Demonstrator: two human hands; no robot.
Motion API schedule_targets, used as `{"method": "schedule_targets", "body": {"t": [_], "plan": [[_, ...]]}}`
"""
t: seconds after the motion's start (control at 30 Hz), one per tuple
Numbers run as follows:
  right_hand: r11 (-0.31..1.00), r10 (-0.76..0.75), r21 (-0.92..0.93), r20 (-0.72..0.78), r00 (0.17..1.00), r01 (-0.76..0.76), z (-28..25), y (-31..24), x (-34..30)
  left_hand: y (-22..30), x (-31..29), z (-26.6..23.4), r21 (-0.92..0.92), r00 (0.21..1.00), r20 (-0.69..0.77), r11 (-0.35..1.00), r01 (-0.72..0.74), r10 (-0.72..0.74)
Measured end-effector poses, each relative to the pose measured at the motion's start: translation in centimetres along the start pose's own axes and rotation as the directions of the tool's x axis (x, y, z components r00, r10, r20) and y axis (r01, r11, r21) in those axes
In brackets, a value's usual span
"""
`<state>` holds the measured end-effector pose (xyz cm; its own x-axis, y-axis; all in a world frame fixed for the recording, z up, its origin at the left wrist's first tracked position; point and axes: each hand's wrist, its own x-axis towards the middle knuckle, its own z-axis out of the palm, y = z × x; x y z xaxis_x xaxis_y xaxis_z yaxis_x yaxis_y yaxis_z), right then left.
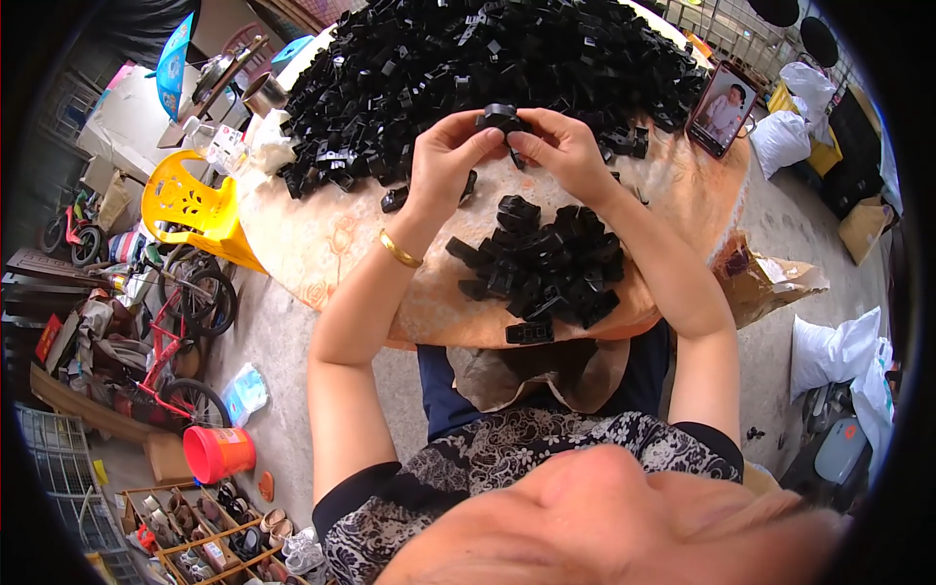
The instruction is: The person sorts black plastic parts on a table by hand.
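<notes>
Closest to the camera, along the lower edge of the frame, is part of my own head [595,517], a little blurred. Of the other things, the largest is the counter [322,234], which has a pale orange cloth with flowers and spreads across the upper middle of the frame. On it, a very big pile of black parts [468,73] covers the upper middle. At left of the frame, just beside the counter, is a yellow plastic chair [226,240]. A smaller heap of black parts [561,258] lies in the centre, between my two forearms. Above this heap, my left grip [444,158] and my right grip [565,156] come near together, each closed with thumb and fingers on the same object. At the upper right, a phone [721,112] stands tilted, its screen lit. One loose black piece [529,333] lies below the heap, near the counter's edge. Smallest is the held black part [500,118], at the upper middle, raised between my fingertips before the big pile.
</notes>
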<state>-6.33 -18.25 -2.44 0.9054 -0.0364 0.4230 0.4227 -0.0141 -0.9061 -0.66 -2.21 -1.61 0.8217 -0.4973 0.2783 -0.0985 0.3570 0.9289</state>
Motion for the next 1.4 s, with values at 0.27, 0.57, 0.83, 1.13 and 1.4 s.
{"method": "schedule_targets", "body": {"t": [0.27, 0.57, 0.83, 1.13, 1.4], "plan": [[0.685, -0.396, -0.635, 0.089, 0.914, 0.358, -0.3, -0.1, -0.1, 0.1, 0.1, -0.5, 0.21, 0.998, 0.048, 0.977, -0.04, 0.031], [0.996, 0.09, 0.011, 0.13, 0.987, -0.092, -1.0, -0.1, 0.5, 1.5, -0.1, 0.2, -0.021, 0.997, 0.072, 1.0, 0.018, -0.016], [0.977, 0.19, 0.072, 0.152, 0.97, -0.203, -3.8, 0.2, 1.9, 4.3, -1.5, 0.7, 0.454, 0.893, 0.428, 0.887, -0.079, -0.139], [0.248, -0.246, -0.835, 0.436, 0.866, 0.491, -2.1, 4.4, 2.1, -0.5, 1.5, -1.9, 0.823, 0.988, 0.144, 0.56, -0.093, -0.048], [0.524, -0.299, -0.759, 0.26, 0.918, 0.385, -1.8, 2.9, 1.5, -3.3, 2.9, -4.2, 0.933, 0.987, 0.156, 0.32, -0.163, 0.047]]}}
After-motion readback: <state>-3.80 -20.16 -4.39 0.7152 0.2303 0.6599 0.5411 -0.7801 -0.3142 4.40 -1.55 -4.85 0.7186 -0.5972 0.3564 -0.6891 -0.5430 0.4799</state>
